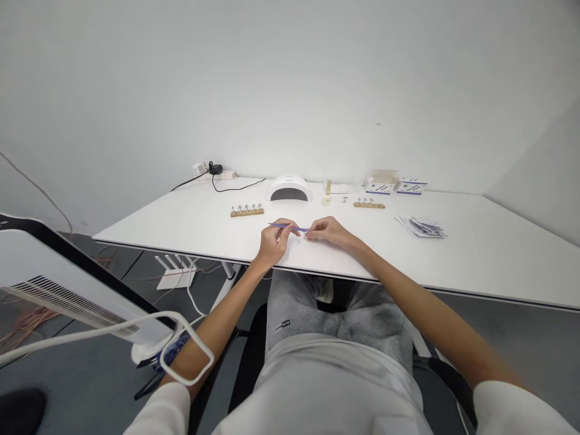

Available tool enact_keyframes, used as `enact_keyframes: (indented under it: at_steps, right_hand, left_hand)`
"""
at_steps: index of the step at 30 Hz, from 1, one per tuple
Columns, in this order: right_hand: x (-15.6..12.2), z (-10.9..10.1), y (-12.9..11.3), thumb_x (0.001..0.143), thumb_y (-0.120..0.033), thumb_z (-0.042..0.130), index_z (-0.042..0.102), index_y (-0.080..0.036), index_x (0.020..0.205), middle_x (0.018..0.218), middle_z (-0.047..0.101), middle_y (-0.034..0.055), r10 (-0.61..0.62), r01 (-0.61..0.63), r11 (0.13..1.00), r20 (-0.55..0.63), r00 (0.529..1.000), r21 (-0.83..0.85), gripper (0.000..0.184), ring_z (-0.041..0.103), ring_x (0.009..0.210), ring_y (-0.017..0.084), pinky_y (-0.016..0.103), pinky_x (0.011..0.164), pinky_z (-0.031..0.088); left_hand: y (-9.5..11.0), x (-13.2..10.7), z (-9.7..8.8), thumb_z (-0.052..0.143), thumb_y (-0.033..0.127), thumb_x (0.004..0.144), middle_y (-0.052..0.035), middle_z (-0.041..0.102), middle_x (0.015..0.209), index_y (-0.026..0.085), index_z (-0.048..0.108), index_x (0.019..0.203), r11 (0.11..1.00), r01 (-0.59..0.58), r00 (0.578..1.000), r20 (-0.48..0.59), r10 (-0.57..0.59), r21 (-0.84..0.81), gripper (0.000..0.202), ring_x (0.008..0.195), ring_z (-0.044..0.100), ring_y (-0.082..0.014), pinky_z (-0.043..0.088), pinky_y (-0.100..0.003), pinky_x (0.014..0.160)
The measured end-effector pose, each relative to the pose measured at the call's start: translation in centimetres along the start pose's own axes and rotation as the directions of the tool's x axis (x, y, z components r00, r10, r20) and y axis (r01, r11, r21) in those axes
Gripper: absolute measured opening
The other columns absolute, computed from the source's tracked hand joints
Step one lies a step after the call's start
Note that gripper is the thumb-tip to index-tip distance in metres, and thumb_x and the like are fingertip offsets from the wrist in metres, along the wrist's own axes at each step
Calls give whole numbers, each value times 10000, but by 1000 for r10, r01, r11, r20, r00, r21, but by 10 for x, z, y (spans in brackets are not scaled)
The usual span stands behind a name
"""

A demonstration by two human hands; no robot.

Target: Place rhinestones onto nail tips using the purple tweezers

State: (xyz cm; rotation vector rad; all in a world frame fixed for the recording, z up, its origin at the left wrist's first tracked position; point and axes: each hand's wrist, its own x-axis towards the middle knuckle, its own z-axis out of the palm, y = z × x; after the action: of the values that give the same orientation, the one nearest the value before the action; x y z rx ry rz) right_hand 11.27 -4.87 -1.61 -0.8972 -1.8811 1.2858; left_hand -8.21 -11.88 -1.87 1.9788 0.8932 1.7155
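Observation:
My left hand (275, 239) and my right hand (327, 231) rest near the front edge of a white table (475, 254). Both pinch a thin blue stick (290, 227), which looks like a small nail tool. The left fingers hold its left part and the right fingertips close on its right end. Beyond the hands stand a wooden holder with several nail tips (247, 211) and a white nail lamp (289, 188).
A second wooden holder (369, 204) and a small bottle (327, 188) stand right of the lamp. White boxes (395, 184) sit at the back, a pile of packets (421, 226) at right. A power strip with cables (212, 171) lies back left. A white appliance (67, 284) stands at my left.

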Motion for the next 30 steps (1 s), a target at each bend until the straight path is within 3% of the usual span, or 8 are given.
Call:
enact_keyframes:
  at_steps: [10, 15, 21, 30]
  right_hand:
    - [1, -3, -2, 635, -375, 783, 708, -140, 676, 663, 698, 57, -5, 6, 999, -34, 999, 33, 250, 586, 613, 132, 260, 605, 423]
    - [0, 1, -3, 609, -339, 802, 708, -141, 660, 641, 694, 47, 14, -13, 1000, -20, 1000, 22, 225, 592, 609, 130, 252, 597, 421]
    - [1, -2, -2, 613, -372, 795, 727, -142, 707, 671, 706, 60, 3, -3, 1000, -37, 999, 9, 258, 612, 632, 146, 262, 607, 444]
    - [-1, -13, 1, 635, -356, 776, 755, -147, 769, 779, 733, 78, -82, 65, 983, -94, 992, -173, 249, 633, 729, 181, 283, 672, 466]
  left_hand:
    - [-2, 0, 0, 480, 318, 923, -56, 675, 822, 159, 639, 860, 1000, -10, 999, -41, 10, -1, 234, 725, 678, -155, 521, -274, 690]
    - [1, 0, 0, 467, 304, 928, -66, 681, 839, 165, 654, 834, 999, -20, 1000, -17, 21, 47, 252, 820, 677, -175, 522, -279, 707]
    - [-1, 0, 0, 466, 313, 927, -53, 668, 802, 161, 638, 851, 999, -10, 999, -37, 11, 35, 242, 733, 678, -162, 522, -285, 675]
    - [-7, -1, 1, 488, 348, 923, -50, 672, 772, 152, 639, 853, 999, 36, 988, -147, -39, -25, 257, 687, 681, -163, 519, -289, 672]
